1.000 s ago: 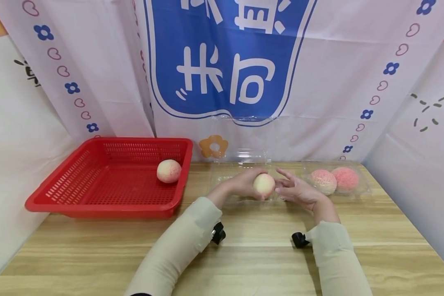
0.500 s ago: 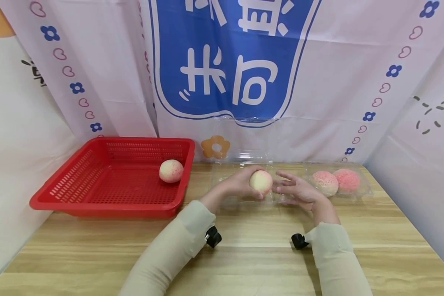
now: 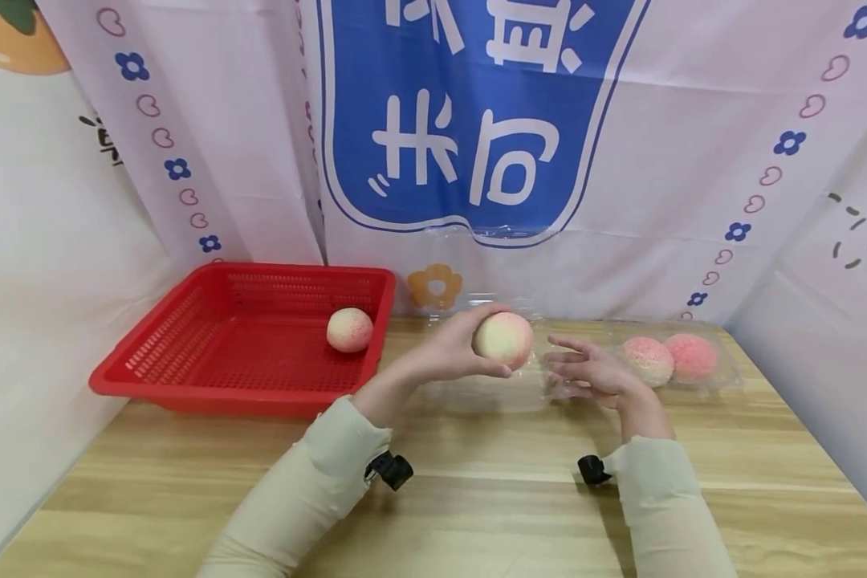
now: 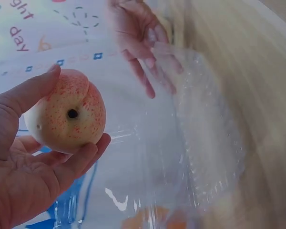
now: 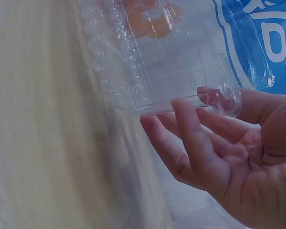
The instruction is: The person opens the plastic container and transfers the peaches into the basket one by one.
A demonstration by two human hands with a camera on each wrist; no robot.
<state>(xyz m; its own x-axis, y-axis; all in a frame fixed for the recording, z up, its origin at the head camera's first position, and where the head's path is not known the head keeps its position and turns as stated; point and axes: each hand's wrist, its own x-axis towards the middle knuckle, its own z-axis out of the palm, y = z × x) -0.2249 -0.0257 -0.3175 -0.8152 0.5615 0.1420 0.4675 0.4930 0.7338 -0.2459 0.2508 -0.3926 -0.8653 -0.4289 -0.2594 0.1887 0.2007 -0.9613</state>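
My left hand (image 3: pixel 451 345) holds a cream-and-pink peach (image 3: pixel 504 340) between thumb and fingers. In the left wrist view the peach (image 4: pixel 69 112) shows red speckles and a dark round hole at its stem end. It overlaps a clear plastic clamshell box (image 3: pixel 477 393) in the head view; the box's lid stands raised against the backdrop. My right hand (image 3: pixel 596 373) is at the box's right side, fingers spread and loosely bent. In the right wrist view its fingertips (image 5: pixel 178 106) touch the edge of the clear box (image 5: pixel 171 71).
A red plastic basket (image 3: pixel 242 395) on the left holds one peach (image 3: pixel 350 330). At right, a second clear box (image 3: pixel 730 373) contains a speckled peach (image 3: pixel 648 361) and a pinker peach (image 3: pixel 694 358). A printed cloth backdrop (image 3: pixel 621 201) stands behind the wooden table (image 3: pixel 506 498).
My left hand has raised the peach slightly up from over the clear box and turned it a little. The right hand has stayed at the box's side. The head view has shifted left.
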